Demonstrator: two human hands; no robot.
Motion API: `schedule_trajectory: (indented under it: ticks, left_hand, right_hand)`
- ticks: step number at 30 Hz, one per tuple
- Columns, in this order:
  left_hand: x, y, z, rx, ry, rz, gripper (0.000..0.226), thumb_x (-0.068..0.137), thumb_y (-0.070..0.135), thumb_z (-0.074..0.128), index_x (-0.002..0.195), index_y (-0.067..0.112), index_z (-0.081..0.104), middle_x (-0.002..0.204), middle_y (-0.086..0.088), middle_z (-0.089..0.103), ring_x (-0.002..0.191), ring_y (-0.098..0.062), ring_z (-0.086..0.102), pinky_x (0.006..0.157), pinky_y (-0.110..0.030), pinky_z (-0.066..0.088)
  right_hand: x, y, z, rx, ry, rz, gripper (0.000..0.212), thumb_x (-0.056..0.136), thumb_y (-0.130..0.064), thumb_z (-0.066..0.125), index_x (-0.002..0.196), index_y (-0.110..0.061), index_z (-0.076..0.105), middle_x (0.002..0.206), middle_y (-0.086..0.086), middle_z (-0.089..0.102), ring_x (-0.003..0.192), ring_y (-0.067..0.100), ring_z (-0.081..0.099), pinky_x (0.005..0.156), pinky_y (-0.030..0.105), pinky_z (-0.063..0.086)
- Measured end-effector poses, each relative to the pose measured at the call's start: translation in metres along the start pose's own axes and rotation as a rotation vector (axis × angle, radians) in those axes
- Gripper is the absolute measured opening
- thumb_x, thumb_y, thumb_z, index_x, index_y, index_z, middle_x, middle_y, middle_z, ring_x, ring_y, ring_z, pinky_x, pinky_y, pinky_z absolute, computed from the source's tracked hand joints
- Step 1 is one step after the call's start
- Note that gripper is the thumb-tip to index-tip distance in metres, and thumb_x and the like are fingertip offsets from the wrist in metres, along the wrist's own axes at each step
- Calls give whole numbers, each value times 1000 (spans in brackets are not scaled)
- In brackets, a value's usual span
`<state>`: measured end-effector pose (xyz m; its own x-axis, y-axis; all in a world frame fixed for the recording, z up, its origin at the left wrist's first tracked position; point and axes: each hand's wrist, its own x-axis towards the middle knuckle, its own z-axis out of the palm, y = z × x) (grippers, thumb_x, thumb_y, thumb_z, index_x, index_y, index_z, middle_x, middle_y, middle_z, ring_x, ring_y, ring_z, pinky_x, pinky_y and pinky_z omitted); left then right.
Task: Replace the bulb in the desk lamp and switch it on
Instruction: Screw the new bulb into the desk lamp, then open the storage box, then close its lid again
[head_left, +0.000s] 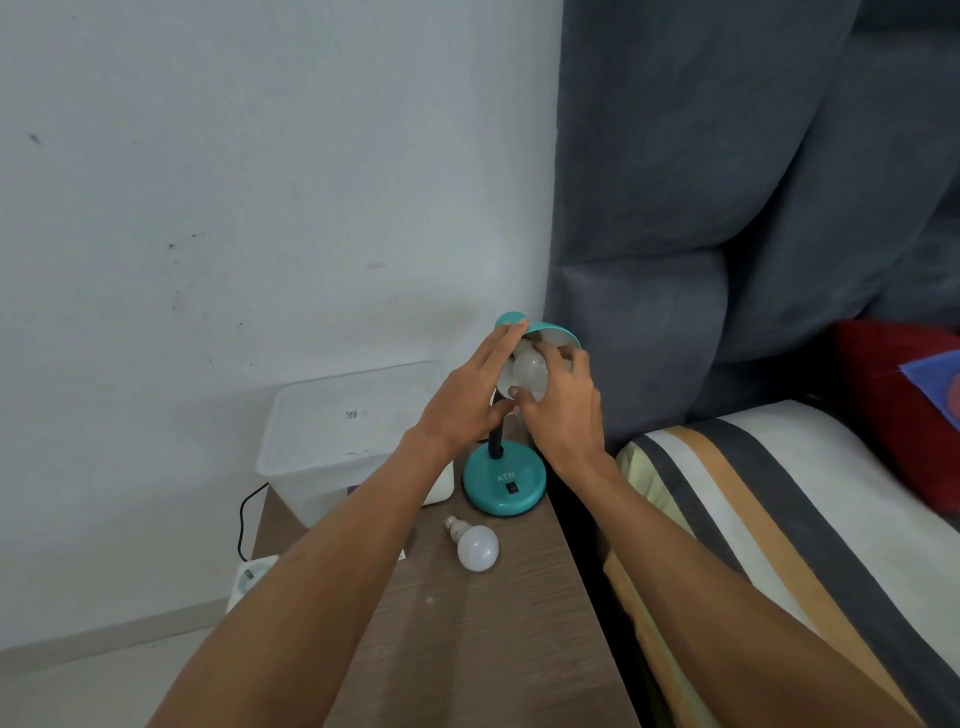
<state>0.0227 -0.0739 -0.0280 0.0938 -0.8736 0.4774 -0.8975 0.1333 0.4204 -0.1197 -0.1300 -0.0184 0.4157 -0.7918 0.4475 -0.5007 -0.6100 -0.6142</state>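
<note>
The teal, round-based desk lamp (504, 486) stands at the far right of the brown wooden table (493, 634); a white frosted bulb (530, 366) sits inside its tilted shade (558, 332); the right hand (563, 410) curls fingers and thumb round that bulb; the left hand (467, 397) lays straight fingers against the shade's left rim; a second white bulb (477, 546) lies on the table, just nearer than the lamp's base; a translucent plastic box (337, 441) stands to the left.

white wall (208, 182) | grey curtain (727, 156) | wooden table (493, 623) | striped bed (779, 493)
</note>
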Motion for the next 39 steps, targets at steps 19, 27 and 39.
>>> schedule_trajectory:
  ticks: [19,27,39]
  left_hand:
    - [1,-2,1,7,-3,-11,96,90,15,79,163,26,18,169,-3,27,139,-33,52,109,-49,52]
    - [0,-2,3,8,-13,-4,103,88,9,80,163,33,13,170,0,24,132,-36,57,108,-51,51]
    - [1,5,1,16,-20,-10,109,85,8,82,161,37,10,170,1,25,117,-41,64,100,-51,56]
  right_hand:
    - [6,-4,-2,144,6,275,61,93,-51,59,136,-9,51,117,15,68,106,32,66,85,36,53]
    - [1,-5,-5,54,3,33,60,85,-22,77,138,-19,47,136,9,52,113,34,61,93,42,50]
    - [9,-11,-17,194,10,184,55,84,-31,77,132,-15,56,120,8,67,108,27,64,91,37,51]
